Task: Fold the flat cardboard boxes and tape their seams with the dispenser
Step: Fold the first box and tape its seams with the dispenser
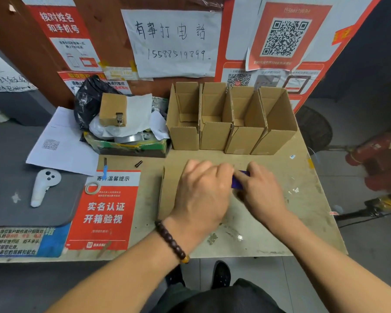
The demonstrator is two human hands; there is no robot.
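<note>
Cardboard box [169, 195], light and stiff, is pressed flat near-centre on the table [303, 222] by the spread left hand [201, 195]; the purple dispenser [238, 182] is gripped by the right hand [261, 188]. Best held at flap edges.

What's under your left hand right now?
The left hand presses on a cardboard box lying on the table. The right hand holds a purple dispenser beside it. The seam itself is covered.
</note>
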